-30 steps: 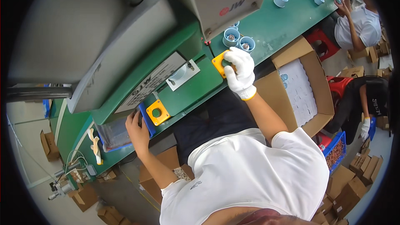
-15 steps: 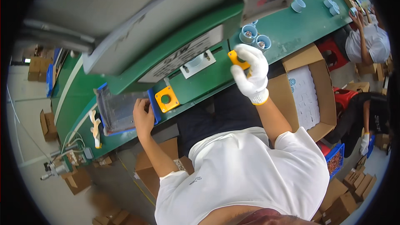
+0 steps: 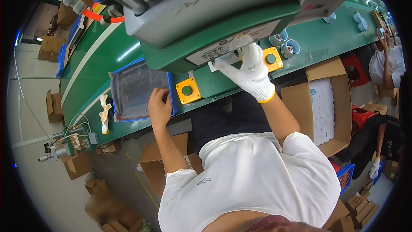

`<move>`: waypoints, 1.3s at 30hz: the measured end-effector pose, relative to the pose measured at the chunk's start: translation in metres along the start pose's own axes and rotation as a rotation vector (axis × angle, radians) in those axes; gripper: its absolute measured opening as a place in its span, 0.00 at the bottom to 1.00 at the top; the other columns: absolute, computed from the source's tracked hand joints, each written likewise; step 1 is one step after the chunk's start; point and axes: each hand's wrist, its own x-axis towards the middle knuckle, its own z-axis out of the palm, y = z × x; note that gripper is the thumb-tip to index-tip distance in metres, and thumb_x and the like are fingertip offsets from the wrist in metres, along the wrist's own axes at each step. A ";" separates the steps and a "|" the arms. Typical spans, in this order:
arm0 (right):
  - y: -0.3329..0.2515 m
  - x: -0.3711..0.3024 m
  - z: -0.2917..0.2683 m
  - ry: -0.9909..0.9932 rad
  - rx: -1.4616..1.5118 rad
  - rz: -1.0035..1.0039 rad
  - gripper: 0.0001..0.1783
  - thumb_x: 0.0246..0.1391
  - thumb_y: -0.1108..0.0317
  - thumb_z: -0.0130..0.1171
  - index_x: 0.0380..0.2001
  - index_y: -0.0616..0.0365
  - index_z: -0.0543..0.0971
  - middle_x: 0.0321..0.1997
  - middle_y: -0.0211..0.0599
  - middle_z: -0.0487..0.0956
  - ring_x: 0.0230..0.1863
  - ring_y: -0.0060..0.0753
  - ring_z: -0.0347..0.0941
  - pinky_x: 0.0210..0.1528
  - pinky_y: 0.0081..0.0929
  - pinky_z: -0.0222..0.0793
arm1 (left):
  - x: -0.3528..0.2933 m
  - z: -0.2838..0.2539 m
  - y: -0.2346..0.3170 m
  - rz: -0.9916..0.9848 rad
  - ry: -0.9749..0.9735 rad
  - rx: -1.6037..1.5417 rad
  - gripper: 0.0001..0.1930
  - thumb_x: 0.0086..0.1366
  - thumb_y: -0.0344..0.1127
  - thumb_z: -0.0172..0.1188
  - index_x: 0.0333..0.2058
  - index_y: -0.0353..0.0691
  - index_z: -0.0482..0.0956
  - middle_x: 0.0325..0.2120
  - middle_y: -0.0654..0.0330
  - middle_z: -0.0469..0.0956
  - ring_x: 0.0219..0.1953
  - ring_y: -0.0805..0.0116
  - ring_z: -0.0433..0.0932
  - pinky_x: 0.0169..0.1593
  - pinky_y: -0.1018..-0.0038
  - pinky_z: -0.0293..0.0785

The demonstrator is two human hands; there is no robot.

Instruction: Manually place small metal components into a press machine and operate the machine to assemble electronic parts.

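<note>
My right hand (image 3: pixel 250 72), in a white knit glove with a yellow cuff, reaches under the green and grey machine head (image 3: pixel 223 38). Its thumb is spread from the stretched fingers, whose tips are hidden by the head. Beneath them a bit of a white plate (image 3: pixel 212 66) shows; whatever sits on it is covered. My bare left hand (image 3: pixel 159 106) has its fingers curled at the near right corner of a blue-rimmed tray (image 3: pixel 174 103); anything in them is hidden. Two yellow boxes with green push buttons flank the machine, the left box (image 3: pixel 188 90) and the right box (image 3: pixel 273 59).
Blue cups with small parts inside (image 3: pixel 290 49) stand right of the machine. A cream glove (image 3: pixel 104 114) lies left of the tray. An open carton (image 3: pixel 339 133) of white pieces is at my right, another carton (image 3: pixel 150 154) below the bench. Other people (image 3: pixel 385 60) work at the right.
My right hand has moved left, from over the right button box to under the machine head, uncovering that box. My left hand stays at the tray. The whole view has shifted somewhat.
</note>
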 end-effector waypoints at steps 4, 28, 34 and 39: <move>0.008 0.005 -0.004 0.042 -0.094 -0.097 0.24 0.46 0.69 0.79 0.47 0.61 0.83 0.44 0.46 0.88 0.40 0.48 0.87 0.44 0.39 0.81 | 0.003 0.001 0.002 0.000 -0.011 -0.002 0.06 0.68 0.23 0.67 0.42 0.29 0.86 0.36 0.51 0.81 0.32 0.57 0.83 0.40 0.66 0.78; -0.019 0.048 -0.022 -0.003 -0.246 -0.370 0.09 0.47 0.62 0.76 0.23 0.51 0.85 0.26 0.33 0.80 0.29 0.46 0.81 0.39 0.42 0.77 | 0.008 0.001 0.004 -0.025 -0.026 -0.013 0.08 0.68 0.24 0.67 0.44 0.31 0.88 0.39 0.51 0.82 0.39 0.52 0.82 0.46 0.64 0.79; 0.016 0.037 -0.074 0.170 -0.253 -0.335 0.09 0.46 0.70 0.79 0.27 0.56 0.85 0.27 0.36 0.83 0.30 0.45 0.79 0.39 0.43 0.74 | 0.004 0.004 -0.002 0.061 0.062 0.138 0.08 0.66 0.26 0.69 0.43 0.35 0.89 0.44 0.54 0.83 0.48 0.50 0.80 0.53 0.59 0.79; 0.126 0.154 -0.127 0.084 -0.469 -0.034 0.10 0.48 0.70 0.77 0.35 0.58 0.88 0.33 0.39 0.84 0.37 0.48 0.81 0.45 0.45 0.77 | -0.003 0.000 -0.005 0.079 0.034 0.133 0.06 0.66 0.25 0.69 0.41 0.33 0.88 0.44 0.54 0.84 0.48 0.50 0.81 0.53 0.59 0.79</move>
